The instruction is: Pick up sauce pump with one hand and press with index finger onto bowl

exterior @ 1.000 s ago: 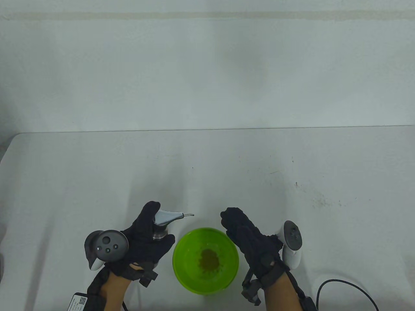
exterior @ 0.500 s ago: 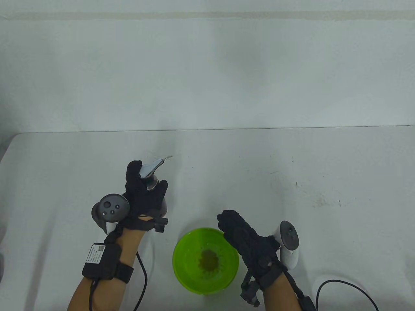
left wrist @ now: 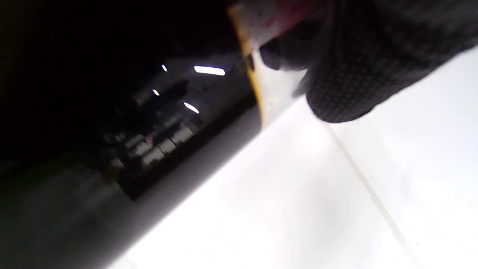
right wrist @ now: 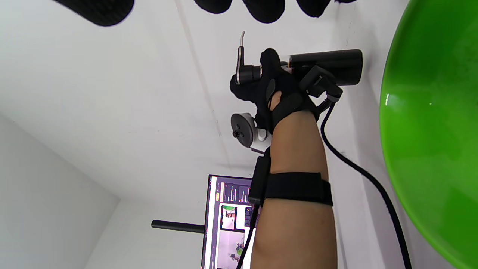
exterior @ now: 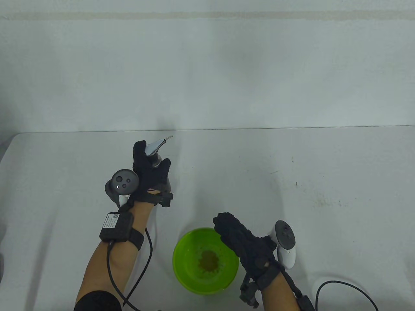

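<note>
Only rt wrist view: monitor.

In the right wrist view, the left hand grips the dark sauce pump, its metal spout pointing away from the green bowl at the frame's right edge, while the right hand's fingertips hang along the top and a monitor glows below.
</note>
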A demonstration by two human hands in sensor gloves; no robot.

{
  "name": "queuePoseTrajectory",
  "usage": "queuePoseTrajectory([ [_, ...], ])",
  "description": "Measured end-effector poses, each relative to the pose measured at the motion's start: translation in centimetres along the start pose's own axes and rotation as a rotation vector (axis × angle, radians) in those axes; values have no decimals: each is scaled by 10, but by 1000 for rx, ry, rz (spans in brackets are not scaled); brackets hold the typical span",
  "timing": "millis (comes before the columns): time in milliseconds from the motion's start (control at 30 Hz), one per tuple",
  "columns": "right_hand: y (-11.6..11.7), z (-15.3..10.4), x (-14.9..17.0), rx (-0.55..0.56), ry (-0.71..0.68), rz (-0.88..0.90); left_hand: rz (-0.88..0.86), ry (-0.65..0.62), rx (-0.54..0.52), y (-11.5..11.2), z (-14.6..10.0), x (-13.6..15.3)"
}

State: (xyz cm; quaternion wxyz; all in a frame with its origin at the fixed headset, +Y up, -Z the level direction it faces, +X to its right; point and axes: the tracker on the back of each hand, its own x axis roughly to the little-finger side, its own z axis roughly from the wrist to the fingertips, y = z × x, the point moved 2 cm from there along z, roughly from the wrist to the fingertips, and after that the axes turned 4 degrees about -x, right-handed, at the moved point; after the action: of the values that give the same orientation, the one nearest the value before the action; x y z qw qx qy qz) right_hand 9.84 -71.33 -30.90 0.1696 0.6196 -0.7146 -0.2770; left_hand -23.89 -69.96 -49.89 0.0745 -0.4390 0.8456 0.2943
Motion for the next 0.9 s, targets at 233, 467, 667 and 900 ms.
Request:
queuePoseTrajectory([
  [233, 1, 0, 2, -3, 13, -5, -3, 2, 8, -8, -3, 7],
  [467, 2, 1, 4, -13, 22, -11, -12, 5, 11, -11, -11, 9],
  [667, 4, 2, 4, -28, 20, -7, 34, 43, 51, -11, -19, 9],
  [900, 3, 2, 4, -19, 17, 10, -34, 56, 92, 13, -30, -20],
])
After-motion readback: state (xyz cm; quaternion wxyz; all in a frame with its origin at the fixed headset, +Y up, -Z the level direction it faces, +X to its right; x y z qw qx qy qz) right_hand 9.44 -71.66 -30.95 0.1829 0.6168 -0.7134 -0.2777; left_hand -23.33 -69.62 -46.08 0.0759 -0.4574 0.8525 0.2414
